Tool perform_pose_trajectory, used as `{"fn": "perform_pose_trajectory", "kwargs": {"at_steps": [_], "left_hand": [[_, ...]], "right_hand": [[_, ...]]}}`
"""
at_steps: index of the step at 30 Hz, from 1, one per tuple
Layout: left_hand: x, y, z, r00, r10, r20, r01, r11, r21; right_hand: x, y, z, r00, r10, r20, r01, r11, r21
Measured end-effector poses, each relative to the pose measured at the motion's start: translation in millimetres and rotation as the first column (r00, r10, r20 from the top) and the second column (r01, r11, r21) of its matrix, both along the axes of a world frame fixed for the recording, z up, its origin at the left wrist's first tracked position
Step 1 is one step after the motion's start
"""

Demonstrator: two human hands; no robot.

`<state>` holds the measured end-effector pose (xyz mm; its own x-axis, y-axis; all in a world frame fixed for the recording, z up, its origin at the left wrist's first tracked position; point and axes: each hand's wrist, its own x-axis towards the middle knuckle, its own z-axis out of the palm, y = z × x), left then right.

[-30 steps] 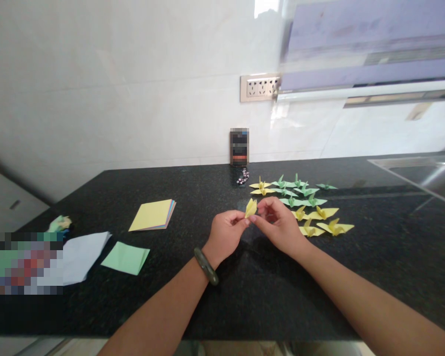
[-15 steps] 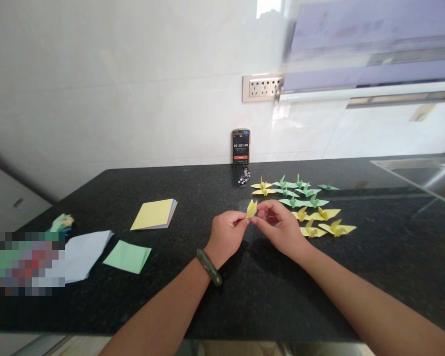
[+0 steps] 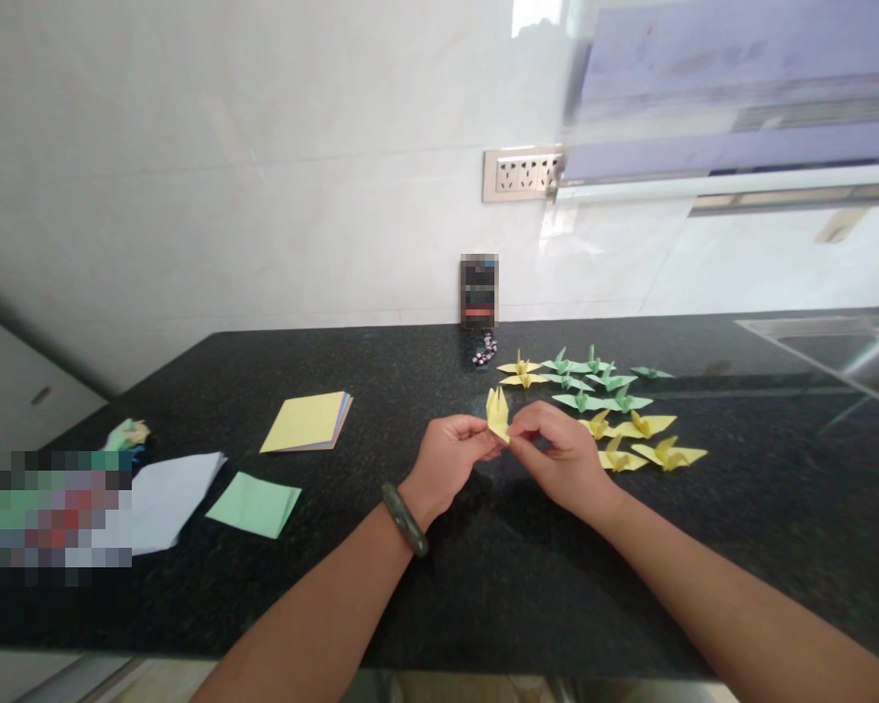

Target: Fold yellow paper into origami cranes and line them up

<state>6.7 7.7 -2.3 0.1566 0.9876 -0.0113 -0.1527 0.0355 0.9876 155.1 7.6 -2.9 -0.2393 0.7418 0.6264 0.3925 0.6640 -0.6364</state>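
Observation:
Between my two hands is a small yellow origami crane (image 3: 497, 412), partly folded, its points standing upward. My left hand (image 3: 450, 457) pinches its lower left side between thumb and fingers; a dark green bangle (image 3: 404, 519) circles that wrist. From the right, my right hand (image 3: 561, 454) grips the lower right edge with thumb and forefinger. Just beyond my right hand lie rows of finished paper cranes: yellow cranes (image 3: 669, 453) nearer me, green cranes (image 3: 621, 398) behind them, and more yellow cranes (image 3: 522, 377) at the far left of the group.
A stack of coloured paper squares (image 3: 306, 422) and a folded green sheet (image 3: 255, 505) lie left on the black countertop (image 3: 381, 376). White paper (image 3: 172, 503) is further left. A blurred phone (image 3: 479, 293) leans on the wall behind a beaded strand (image 3: 484, 351). A sink (image 3: 842, 351) is at right.
The yellow paper has turned more upright, showing its raised points. My right hand has shifted its pinch to the lower right edge, with its fingers closed tighter.

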Motion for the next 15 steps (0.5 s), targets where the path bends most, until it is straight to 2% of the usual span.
{"fn": "perform_pose_trajectory", "kwargs": {"at_steps": [4,9,12,15], "left_hand": [[-1.0,-1.3,-1.8,0.996,-0.076,-0.041,0.076,0.997,-0.012],[-0.9,-2.9,-1.3,0.988,-0.098,-0.115,0.102,0.994,0.028],[0.2,-2.3,-1.9,0.991,-0.099,-0.092,0.103,0.994,0.031],[0.8,-1.0,-3.3,0.997,-0.068,-0.04,0.068,0.998,-0.006]], "right_hand": [[-4.3,2.0,-5.8,0.977,-0.101,-0.189,0.049,0.964,-0.262],[-7.5,7.3,-5.1,0.916,-0.141,-0.375,-0.073,0.861,-0.503],[-6.6,6.7,-1.3,0.93,-0.122,-0.346,-0.102,0.821,-0.562],[-4.3,5.4,1.0,0.956,-0.105,-0.275,-0.06,0.846,-0.53]]}}
